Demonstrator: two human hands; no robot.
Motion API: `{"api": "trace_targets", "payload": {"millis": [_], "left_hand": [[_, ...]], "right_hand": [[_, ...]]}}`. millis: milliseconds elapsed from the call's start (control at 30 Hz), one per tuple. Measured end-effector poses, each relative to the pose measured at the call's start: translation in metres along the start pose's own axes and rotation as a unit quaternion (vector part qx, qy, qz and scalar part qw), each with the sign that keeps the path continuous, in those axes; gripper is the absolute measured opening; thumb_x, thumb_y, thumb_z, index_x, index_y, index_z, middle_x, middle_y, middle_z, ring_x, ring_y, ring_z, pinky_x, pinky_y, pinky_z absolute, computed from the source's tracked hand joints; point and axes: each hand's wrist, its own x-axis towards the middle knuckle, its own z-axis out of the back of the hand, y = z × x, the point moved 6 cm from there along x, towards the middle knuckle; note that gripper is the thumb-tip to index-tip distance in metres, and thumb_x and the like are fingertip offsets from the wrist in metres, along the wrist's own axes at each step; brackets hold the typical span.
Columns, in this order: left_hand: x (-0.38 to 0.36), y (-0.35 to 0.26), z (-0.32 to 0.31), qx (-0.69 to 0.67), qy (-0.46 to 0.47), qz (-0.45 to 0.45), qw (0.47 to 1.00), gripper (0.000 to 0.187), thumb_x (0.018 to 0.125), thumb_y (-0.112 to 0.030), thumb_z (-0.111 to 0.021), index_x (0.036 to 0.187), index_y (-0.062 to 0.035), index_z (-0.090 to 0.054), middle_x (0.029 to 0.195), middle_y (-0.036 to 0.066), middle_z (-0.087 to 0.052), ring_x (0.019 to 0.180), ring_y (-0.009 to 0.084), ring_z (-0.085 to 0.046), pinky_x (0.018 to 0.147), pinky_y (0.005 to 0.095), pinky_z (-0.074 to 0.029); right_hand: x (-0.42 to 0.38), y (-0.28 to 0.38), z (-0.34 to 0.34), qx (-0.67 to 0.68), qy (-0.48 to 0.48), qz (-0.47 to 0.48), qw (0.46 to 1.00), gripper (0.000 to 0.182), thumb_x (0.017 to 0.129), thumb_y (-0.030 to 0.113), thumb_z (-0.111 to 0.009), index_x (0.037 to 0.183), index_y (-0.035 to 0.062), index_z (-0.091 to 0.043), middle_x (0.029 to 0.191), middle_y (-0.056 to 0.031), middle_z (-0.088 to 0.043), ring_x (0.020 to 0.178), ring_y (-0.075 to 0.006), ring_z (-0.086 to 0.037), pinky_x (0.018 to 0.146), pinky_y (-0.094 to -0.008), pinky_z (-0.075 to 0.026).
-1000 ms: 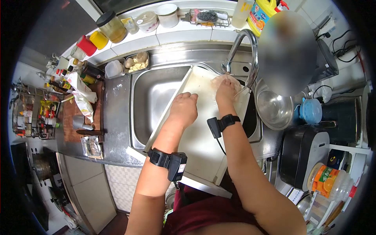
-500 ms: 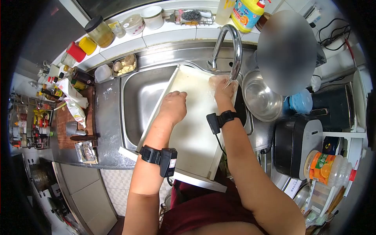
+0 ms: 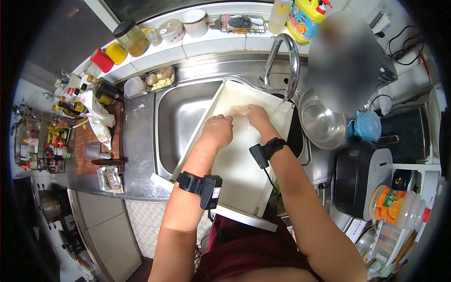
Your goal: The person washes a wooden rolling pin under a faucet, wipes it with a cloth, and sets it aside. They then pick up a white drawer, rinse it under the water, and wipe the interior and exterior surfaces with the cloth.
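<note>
Our left hand (image 3: 217,130) curls its fingers above the white drawer (image 3: 237,181), their grip unclear; just right of them, our right hand (image 3: 256,115) closes its fingers on a pale cloth (image 3: 240,111) inside the drawer.

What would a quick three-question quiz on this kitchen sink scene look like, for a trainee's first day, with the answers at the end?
1. Multiple choice: what lies beneath the person's left hand and right hand?
A) a white tray, like a drawer
B) a wooden cutting board
C) a frying pan

2. True or false: the round metal bowl stands to the right of the tap.

3. Fill in the missing colour: the yellow bottle on the ledge has a ____ pump top.

Key: 1. A; 2. true; 3. red
</note>
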Motion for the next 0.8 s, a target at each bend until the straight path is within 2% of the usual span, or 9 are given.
{"api": "trace_targets", "payload": {"millis": [67, 167, 300, 400, 633, 667, 700, 733, 800], "left_hand": [[-0.001, 0.003, 0.001, 0.003, 0.001, 0.006, 1.000, 0.027, 0.088, -0.016, -0.050, 0.111, -0.0050, -0.059, 0.107, 0.017, -0.059, 0.105, 0.0345, -0.054, 0.093, 0.0399, -0.041], [-0.001, 0.007, 0.002, 0.009, -0.006, 0.014, 1.000, 0.026, 0.088, -0.016, -0.050, 0.110, -0.0047, -0.059, 0.105, 0.017, -0.060, 0.104, 0.0344, -0.054, 0.092, 0.0402, -0.041], [-0.001, 0.010, 0.005, 0.004, -0.035, 0.014, 0.999, 0.025, 0.088, -0.016, -0.049, 0.107, -0.0044, -0.059, 0.102, 0.017, -0.060, 0.102, 0.0344, -0.055, 0.091, 0.0401, -0.041], [-0.002, 0.010, 0.010, -0.001, -0.048, 0.018, 0.999, 0.025, 0.088, -0.015, -0.049, 0.108, -0.0045, -0.058, 0.102, 0.018, -0.060, 0.102, 0.0346, -0.055, 0.092, 0.0398, -0.041], [0.001, 0.011, 0.005, 0.000, -0.042, 0.021, 0.999, 0.026, 0.086, -0.012, -0.049, 0.109, -0.0042, -0.059, 0.103, 0.019, -0.060, 0.102, 0.0346, -0.055, 0.093, 0.0402, -0.040], [0.003, 0.013, 0.000, 0.006, -0.045, 0.015, 0.999, 0.026, 0.085, -0.011, -0.049, 0.109, -0.0044, -0.059, 0.103, 0.019, -0.060, 0.102, 0.0345, -0.055, 0.092, 0.0403, -0.041], [0.006, 0.015, -0.002, 0.012, -0.047, 0.007, 0.999, 0.027, 0.085, -0.010, -0.049, 0.108, -0.0046, -0.059, 0.103, 0.020, -0.061, 0.102, 0.0343, -0.056, 0.092, 0.0404, -0.041], [0.008, 0.016, -0.004, 0.019, -0.050, -0.001, 0.999, 0.027, 0.084, -0.010, -0.049, 0.108, -0.0048, -0.060, 0.103, 0.020, -0.061, 0.102, 0.0342, -0.056, 0.092, 0.0405, -0.041], [0.010, 0.017, -0.002, 0.010, -0.018, 0.040, 0.999, 0.026, 0.082, -0.008, -0.049, 0.106, -0.0049, -0.060, 0.103, 0.020, -0.061, 0.101, 0.0339, -0.057, 0.090, 0.0404, -0.043]], "right_hand": [[0.026, 0.000, -0.010, 0.069, -0.092, 0.064, 0.991, 0.034, 0.089, 0.017, -0.045, 0.119, 0.0050, -0.055, 0.127, -0.0164, -0.052, 0.113, -0.0320, -0.051, 0.094, -0.0405, -0.040], [0.056, 0.025, -0.019, 0.041, -0.292, 0.289, 0.910, 0.037, 0.086, 0.015, -0.048, 0.121, 0.0040, -0.053, 0.122, -0.0187, -0.053, 0.110, -0.0345, -0.052, 0.092, -0.0407, -0.041], [0.064, 0.065, -0.018, 0.154, -0.259, 0.331, 0.894, 0.039, 0.082, 0.005, -0.054, 0.121, 0.0051, -0.052, 0.120, -0.0188, -0.055, 0.110, -0.0342, -0.052, 0.092, -0.0383, -0.043], [0.066, 0.086, -0.029, 0.108, -0.216, 0.347, 0.906, 0.042, 0.080, 0.006, -0.058, 0.122, 0.0066, -0.052, 0.117, -0.0187, -0.057, 0.111, -0.0334, -0.052, 0.093, -0.0381, -0.042], [0.053, 0.087, -0.048, 0.088, -0.176, 0.407, 0.892, 0.025, 0.077, 0.006, -0.061, 0.101, 0.0057, -0.065, 0.107, -0.0112, -0.062, 0.105, -0.0279, -0.055, 0.092, -0.0353, -0.043], [0.061, 0.078, -0.057, 0.262, -0.072, 0.323, 0.906, 0.026, 0.077, 0.005, -0.061, 0.102, 0.0062, -0.065, 0.109, -0.0107, -0.062, 0.103, -0.0268, -0.055, 0.091, -0.0352, -0.043], [0.057, 0.075, -0.068, 0.424, 0.035, 0.224, 0.877, 0.027, 0.077, 0.004, -0.060, 0.103, 0.0067, -0.066, 0.110, -0.0103, -0.061, 0.101, -0.0256, -0.055, 0.090, -0.0351, -0.044], [0.048, 0.072, -0.080, 0.567, 0.139, 0.114, 0.804, 0.028, 0.077, 0.003, -0.059, 0.104, 0.0072, -0.066, 0.112, -0.0099, -0.061, 0.100, -0.0245, -0.055, 0.089, -0.0349, -0.045], [0.032, 0.067, -0.082, 0.500, 0.110, 0.368, 0.776, 0.023, 0.083, 0.007, -0.053, 0.102, 0.0030, -0.065, 0.103, -0.0068, -0.062, 0.093, -0.0191, -0.058, 0.085, -0.0317, -0.046]]}}
